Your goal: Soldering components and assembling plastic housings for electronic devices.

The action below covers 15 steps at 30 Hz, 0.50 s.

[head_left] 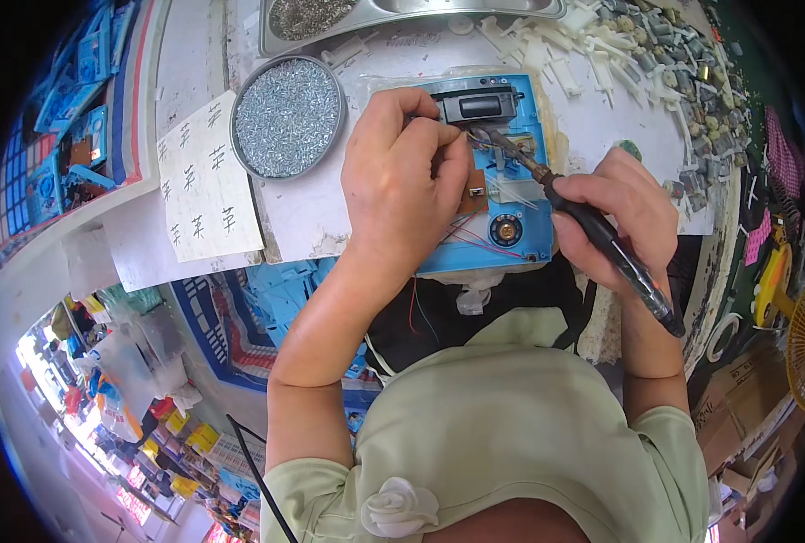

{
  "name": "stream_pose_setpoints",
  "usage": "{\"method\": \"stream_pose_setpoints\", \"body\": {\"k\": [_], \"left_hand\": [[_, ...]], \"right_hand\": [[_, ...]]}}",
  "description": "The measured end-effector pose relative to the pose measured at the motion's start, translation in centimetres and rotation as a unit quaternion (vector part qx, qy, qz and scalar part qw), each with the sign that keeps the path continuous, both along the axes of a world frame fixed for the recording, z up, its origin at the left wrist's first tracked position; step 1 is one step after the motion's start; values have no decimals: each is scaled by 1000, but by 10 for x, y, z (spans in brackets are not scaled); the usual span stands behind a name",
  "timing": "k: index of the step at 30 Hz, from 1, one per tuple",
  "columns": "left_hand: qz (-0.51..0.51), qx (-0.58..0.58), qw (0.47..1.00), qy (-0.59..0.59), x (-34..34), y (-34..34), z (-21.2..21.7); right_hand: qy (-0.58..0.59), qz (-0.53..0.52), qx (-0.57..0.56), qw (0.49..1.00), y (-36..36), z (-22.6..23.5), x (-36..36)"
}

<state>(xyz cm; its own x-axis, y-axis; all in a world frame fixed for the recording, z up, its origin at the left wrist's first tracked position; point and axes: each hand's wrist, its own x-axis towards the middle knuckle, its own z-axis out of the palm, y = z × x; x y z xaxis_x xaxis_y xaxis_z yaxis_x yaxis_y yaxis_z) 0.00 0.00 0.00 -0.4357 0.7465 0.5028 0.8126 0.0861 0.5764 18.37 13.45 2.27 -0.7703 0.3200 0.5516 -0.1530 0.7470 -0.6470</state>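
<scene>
On the table before me lies a blue plastic casing (534, 237) with small electronic parts in it. Among them are a black box-shaped part (482, 106), a brown circuit board (473, 192), a round black speaker-like part (506, 230) and thin red wires (484, 242). My right hand (624, 217) grips a black-handled soldering iron (602, 237), its metal shaft slanting up and left into the casing. At the casing's left side, my left hand (402, 167) is closed in a pinch close to the iron's tip. What those fingertips hold is hidden.
A round tray of small silver screws (287, 118) stands left, beside a handwritten paper sheet (205, 185). A metal tray (402, 11) is at the back. White plastic pieces (556, 45) and many grey parts (674, 81) cover the back right. Blue casings (76, 68) lie far left.
</scene>
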Motion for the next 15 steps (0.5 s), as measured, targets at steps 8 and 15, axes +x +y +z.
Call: {"method": "stream_pose_setpoints", "body": {"k": [8,15], "left_hand": [[8,-5,1000,4,0,0,0],[20,-14,1000,0,3,1,-1]], "right_hand": [[-9,11,2,1000,-1,2,-9],[-6,13,0,1000,-1,2,-10]]}}
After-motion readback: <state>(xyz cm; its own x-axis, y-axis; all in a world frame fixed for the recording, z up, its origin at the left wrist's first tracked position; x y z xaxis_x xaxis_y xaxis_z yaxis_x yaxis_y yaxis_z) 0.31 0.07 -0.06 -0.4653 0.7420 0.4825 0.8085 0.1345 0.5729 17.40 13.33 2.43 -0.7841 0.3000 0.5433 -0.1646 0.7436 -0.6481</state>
